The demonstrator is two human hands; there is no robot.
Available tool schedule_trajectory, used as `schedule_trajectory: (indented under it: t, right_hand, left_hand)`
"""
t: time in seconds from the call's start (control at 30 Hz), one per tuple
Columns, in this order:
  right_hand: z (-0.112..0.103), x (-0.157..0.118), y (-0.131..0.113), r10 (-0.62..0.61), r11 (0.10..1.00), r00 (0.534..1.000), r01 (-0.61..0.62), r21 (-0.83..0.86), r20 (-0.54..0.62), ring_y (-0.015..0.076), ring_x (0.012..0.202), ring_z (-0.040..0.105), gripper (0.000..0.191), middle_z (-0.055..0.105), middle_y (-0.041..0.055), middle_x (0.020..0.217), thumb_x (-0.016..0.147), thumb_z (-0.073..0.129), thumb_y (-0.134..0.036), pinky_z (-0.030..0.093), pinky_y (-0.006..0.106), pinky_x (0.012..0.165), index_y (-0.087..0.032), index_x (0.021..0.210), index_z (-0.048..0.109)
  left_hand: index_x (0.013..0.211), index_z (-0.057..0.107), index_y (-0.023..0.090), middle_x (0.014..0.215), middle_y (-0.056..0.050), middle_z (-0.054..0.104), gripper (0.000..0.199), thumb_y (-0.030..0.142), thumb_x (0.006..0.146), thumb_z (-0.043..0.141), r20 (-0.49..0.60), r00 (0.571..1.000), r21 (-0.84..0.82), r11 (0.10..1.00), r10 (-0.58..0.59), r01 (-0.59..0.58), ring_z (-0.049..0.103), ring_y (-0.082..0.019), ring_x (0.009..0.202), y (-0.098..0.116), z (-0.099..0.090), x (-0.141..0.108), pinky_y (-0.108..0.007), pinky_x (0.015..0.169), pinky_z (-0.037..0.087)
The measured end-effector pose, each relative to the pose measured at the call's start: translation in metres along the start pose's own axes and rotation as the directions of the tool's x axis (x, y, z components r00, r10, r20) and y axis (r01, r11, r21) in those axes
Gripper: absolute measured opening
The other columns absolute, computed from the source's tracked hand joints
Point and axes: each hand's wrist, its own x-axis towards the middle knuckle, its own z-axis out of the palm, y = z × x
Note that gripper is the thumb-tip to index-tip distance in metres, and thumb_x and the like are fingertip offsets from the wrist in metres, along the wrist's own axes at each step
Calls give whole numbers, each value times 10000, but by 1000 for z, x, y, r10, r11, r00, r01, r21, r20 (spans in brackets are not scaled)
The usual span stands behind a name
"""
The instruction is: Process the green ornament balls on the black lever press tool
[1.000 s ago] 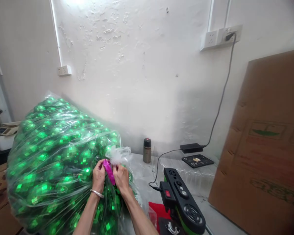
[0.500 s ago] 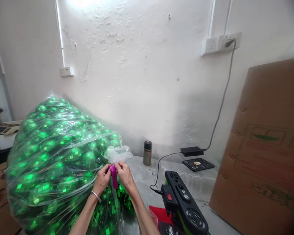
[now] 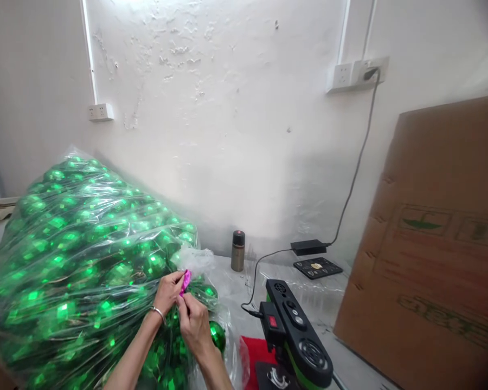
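Note:
A large clear plastic bag (image 3: 93, 233) full of shiny green balls fills the left side. In front of its opening, my left hand (image 3: 168, 292) pinches a bright magenta ribbon (image 3: 186, 280) near its top. My right hand (image 3: 194, 319) is just below, fingers closed at the ribbon's lower end. Loose green balls show beside my right wrist, one of them a shiny ball (image 3: 217, 336). A silver bracelet circles my left wrist.
A bottle (image 3: 238, 252) stands by the wall. Right of my hands are a black device (image 3: 301, 330) with a cable, a red cloth (image 3: 252, 357), a black adapter (image 3: 309, 247), a dark tablet-like panel (image 3: 318, 267) and a tall cardboard box (image 3: 427, 244).
My right hand has moved down from the ribbon's top to its lower part. The ribbon now looks bunched rather than hanging flat. The view has shifted slightly right.

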Motion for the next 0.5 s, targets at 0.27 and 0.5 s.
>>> schedule_trajectory:
  t: [0.27, 0.5]
  right_hand:
    - [-7, 28, -6, -27, 997, 1000, 26, 79, 13, 172, 662, 544, 371, 650, 14, 692, 971, 550, -454, 431, 289, 718, -250, 678, 649]
    - [-16, 16, 15, 14, 988, 1000, -13, 153, -5, 224, 1027, 714, 305, 769, 81, 1102, 950, 544, -368, 551, 327, 920, -234, 1091, 778]
  left_hand:
    - [814, 750, 237, 850, -93, 761, 186, 369, 840, 622, 184, 963, 125, 966, 199, -224, 676, -245, 809, -19, -11, -14, -358, 808, 584]
    - [895, 776, 247, 911, -95, 760, 254, 289, 956, 533, 285, 923, 200, 926, 259, -321, 664, -233, 830, -39, -12, -10, -337, 804, 579]
